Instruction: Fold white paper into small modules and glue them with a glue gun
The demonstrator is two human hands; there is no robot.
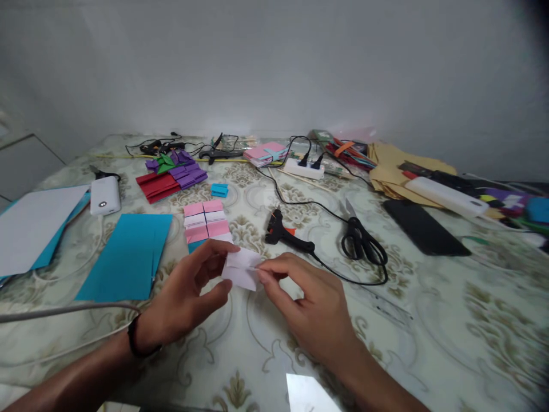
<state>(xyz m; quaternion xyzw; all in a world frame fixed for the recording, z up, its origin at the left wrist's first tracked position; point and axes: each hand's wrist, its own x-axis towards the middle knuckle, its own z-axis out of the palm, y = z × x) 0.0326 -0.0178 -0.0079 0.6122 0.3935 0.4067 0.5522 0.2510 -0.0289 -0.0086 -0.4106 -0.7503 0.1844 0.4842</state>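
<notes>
Between my hands is a small creased piece of white paper (242, 277), held up just above the patterned table cover. My left hand (193, 280) grips its left side, thumb below and fingers above. At the right edge, my right hand (306, 297) pinches the paper between thumb and forefinger. Just beyond them lie folded pink and white paper pieces (206, 220), with a dark line across them and some blue paper at the near end. A black glue gun (285, 233) rests on its side past my right hand.
Blue paper sheets (124, 257) and a white power bank (105, 195) are on the left. Black scissors (362, 237) and a dark phone (424, 227) lie to the right. Red folded paper (158, 186), a white power strip (304, 169) and cords stretch along the back.
</notes>
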